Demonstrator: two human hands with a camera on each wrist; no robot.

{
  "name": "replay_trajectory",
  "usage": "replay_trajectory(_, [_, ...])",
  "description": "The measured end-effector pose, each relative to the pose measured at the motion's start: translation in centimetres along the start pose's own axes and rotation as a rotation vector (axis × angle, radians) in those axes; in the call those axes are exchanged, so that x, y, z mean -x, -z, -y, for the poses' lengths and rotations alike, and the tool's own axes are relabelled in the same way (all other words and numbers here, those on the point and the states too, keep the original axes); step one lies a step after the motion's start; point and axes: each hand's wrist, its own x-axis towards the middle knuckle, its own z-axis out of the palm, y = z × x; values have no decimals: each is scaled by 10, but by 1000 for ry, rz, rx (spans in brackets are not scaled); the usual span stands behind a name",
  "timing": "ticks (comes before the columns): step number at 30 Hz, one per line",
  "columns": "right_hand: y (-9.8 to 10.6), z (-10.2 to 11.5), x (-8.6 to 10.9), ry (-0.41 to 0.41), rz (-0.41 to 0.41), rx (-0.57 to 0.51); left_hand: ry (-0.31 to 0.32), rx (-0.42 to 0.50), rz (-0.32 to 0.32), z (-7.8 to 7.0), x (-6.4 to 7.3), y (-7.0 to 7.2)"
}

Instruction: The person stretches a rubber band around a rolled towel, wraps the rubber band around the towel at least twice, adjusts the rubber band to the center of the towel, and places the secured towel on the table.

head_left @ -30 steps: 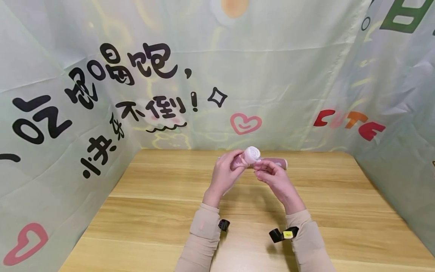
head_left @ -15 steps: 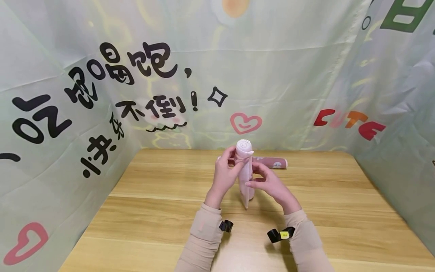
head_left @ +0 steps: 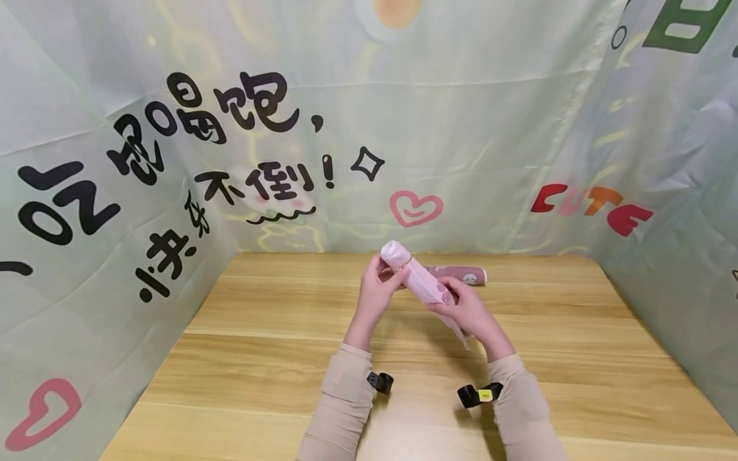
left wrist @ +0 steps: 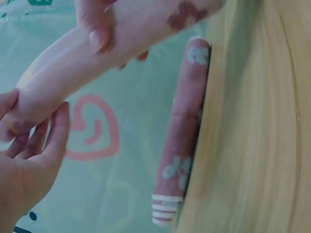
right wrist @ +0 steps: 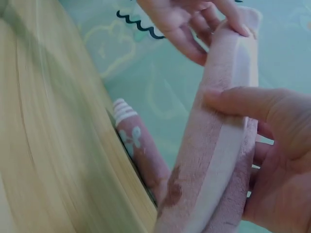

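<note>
A light pink rolled towel (head_left: 425, 284) is held up above the table, slanting from upper left to lower right, with a loose flap hanging at its lower end. My left hand (head_left: 376, 296) pinches it near the upper end, where a thin band (head_left: 407, 263) crosses the roll. Farther down, my right hand (head_left: 471, 314) grips it, thumb (right wrist: 238, 103) on the near side and fingers behind. Brown-pink patches show on the cloth in the left wrist view. Behind it lies a darker pink rolled towel (head_left: 466, 275), with pale motifs, white stripes and a thin band around its middle.
The wooden table (head_left: 277, 358) reaches to printed fabric walls (head_left: 490, 160) at the back and sides. The darker roll lies close to the back wall. Black wrist cameras sit on both sleeves.
The light pink roll first pointed its coiled end at me, then stood upright, and now leans left. My right hand has shifted from the coiled end down along the roll.
</note>
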Motion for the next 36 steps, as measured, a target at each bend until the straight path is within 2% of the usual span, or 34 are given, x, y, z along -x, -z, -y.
replay_trajectory(4, [6,-8,0,-16,-15,67,53,-63,50,9,-3,7])
replay_trajectory(9, [16,-18,3,-25,-22,170,10,-212,67,17,-5,15])
replay_trajectory(13, [22,-24,5,11,-9,250,-13,-349,99,20,-6,19])
replay_trajectory(16, [26,-29,6,42,2,292,-63,-531,149,20,-5,21])
replay_trajectory(19, [27,-32,7,48,16,316,-168,-745,201,19,-3,21])
replay_trajectory(23, [29,-35,7,51,21,355,-258,-926,230,17,-1,22])
replay_trajectory(30, [30,-34,7,72,21,405,-255,-1086,240,19,1,25])
replay_trajectory(36, [28,-37,7,96,15,469,-222,-1248,298,18,3,23])
